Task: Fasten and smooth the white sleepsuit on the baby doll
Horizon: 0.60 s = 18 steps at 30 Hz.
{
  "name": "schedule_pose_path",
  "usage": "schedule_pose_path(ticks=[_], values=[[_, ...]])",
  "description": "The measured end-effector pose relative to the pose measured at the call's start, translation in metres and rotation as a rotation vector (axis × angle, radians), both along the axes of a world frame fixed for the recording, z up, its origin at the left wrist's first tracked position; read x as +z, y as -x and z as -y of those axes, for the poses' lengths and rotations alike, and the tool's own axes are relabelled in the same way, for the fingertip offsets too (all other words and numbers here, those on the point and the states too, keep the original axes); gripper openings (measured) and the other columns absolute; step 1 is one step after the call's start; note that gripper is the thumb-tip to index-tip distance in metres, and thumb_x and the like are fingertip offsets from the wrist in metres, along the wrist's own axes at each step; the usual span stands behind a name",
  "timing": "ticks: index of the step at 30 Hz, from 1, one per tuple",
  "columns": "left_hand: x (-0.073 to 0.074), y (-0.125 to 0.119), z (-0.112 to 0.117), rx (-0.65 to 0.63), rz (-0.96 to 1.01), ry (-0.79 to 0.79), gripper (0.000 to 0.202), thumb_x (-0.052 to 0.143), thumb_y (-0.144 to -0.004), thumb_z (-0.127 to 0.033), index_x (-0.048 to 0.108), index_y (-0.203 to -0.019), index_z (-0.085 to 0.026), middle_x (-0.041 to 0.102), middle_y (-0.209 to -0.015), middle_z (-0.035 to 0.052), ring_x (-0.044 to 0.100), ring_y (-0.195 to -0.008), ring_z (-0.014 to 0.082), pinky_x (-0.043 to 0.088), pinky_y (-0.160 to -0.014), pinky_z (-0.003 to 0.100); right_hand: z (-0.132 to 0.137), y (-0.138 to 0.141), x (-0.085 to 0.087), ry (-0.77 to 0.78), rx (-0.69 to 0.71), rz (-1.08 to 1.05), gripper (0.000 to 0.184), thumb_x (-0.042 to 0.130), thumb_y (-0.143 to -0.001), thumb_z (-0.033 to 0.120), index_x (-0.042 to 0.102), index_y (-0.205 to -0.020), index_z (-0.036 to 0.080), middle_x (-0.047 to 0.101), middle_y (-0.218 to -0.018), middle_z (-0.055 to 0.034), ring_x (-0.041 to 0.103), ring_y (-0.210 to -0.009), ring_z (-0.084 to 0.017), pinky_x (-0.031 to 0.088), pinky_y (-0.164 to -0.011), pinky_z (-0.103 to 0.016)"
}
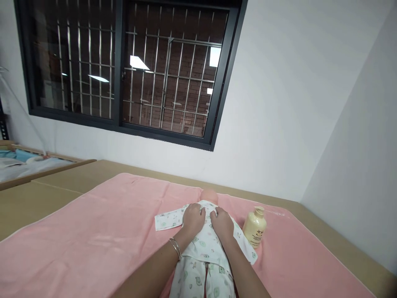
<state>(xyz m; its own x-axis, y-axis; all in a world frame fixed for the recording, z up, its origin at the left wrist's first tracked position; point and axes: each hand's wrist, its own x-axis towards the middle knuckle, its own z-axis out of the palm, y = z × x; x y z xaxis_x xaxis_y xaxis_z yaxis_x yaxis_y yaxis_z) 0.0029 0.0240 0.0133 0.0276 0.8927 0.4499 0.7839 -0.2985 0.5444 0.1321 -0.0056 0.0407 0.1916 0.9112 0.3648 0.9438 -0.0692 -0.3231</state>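
A baby doll lies on a pink cloth point(102, 231), its bald head point(209, 195) at the far end, away from me. It wears a white printed baby shirt point(204, 244) and matching trousers point(194, 275). One sleeve stretches out to the left; the other slants down to the right. On the left side of the doll's upper chest, my left hand point(194, 218) is closed on the shirt, fingers curled. My right hand point(222, 221) grips the shirt likewise on the right side. The fingertips of both hands are mostly hidden. A bracelet circles my left wrist.
A pale yellow pump bottle point(255, 227) stands on the cloth just right of the doll's sleeve. Beneath the cloth is a tan tabletop point(58, 184) running to the white wall. At far left sits a wood-edged bed point(56, 162) with blue and white cloths. A barred window point(167, 82) is above.
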Motion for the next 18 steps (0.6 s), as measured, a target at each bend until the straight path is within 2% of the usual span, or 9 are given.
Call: schedule_pose_path(ticks=[5,8,11,14,16,18], values=[[0.001,0.002,-0.006,-0.164,-0.006,-0.019,0.036,0.037,-0.094,-0.028,0.062,-0.119,-0.02,0.062,-0.129,0.0053,0.049,-0.124,0.0232,0.03,-0.109,0.039,-0.008,-0.007,0.0,-0.049,0.186,0.044,0.029,0.039,-0.086,0.016,0.065,-0.096,0.018,0.067,-0.102,-0.0047,0.058,-0.093,-0.017,0.034,-0.075,-0.021],[0.002,0.002,-0.004,-0.227,0.02,-0.051,0.036,0.035,-0.094,-0.025,0.066,-0.112,-0.022,0.066,-0.121,0.0039,0.053,-0.117,0.0211,0.034,-0.106,0.037,-0.004,-0.005,0.002,-0.031,0.177,0.043,0.028,0.039,-0.085,0.014,0.066,-0.09,0.019,0.068,-0.097,-0.0028,0.058,-0.088,-0.016,0.034,-0.07,-0.021],[0.003,0.001,0.003,-0.148,0.02,-0.05,0.034,0.036,-0.094,-0.026,0.069,-0.096,-0.022,0.071,-0.103,0.0063,0.061,-0.1,0.0207,0.041,-0.093,0.032,0.004,0.001,0.002,-0.002,0.039,0.043,0.028,0.039,-0.088,0.02,0.068,-0.089,0.02,0.068,-0.093,-0.0052,0.06,-0.085,-0.018,0.034,-0.067,-0.023],[0.003,0.001,0.008,-0.029,-0.007,-0.026,0.035,0.037,-0.094,-0.031,0.069,-0.088,-0.019,0.071,-0.094,0.0081,0.062,-0.092,0.0215,0.042,-0.085,0.031,0.01,0.008,0.002,0.016,-0.107,0.06,0.032,0.038,-0.092,0.026,0.069,-0.094,0.018,0.068,-0.093,-0.0096,0.062,-0.086,-0.022,0.035,-0.068,-0.027],[0.003,0.001,0.008,0.009,-0.007,-0.025,0.037,0.035,-0.095,-0.032,0.069,-0.09,-0.019,0.071,-0.095,0.0086,0.062,-0.093,0.0218,0.042,-0.086,0.032,0.01,0.008,0.003,0.016,-0.119,0.054,0.033,0.037,-0.092,0.027,0.068,-0.098,0.018,0.068,-0.096,-0.0101,0.062,-0.089,-0.023,0.037,-0.071,-0.028],[0.001,0.001,0.004,0.006,0.008,-0.026,0.036,0.036,-0.094,-0.033,0.068,-0.097,-0.019,0.07,-0.101,0.0091,0.061,-0.099,0.0224,0.041,-0.091,0.033,0.007,0.005,0.002,0.002,-0.055,0.041,0.032,0.037,-0.091,0.025,0.067,-0.101,0.019,0.068,-0.101,-0.0089,0.061,-0.094,-0.022,0.038,-0.075,-0.027]])
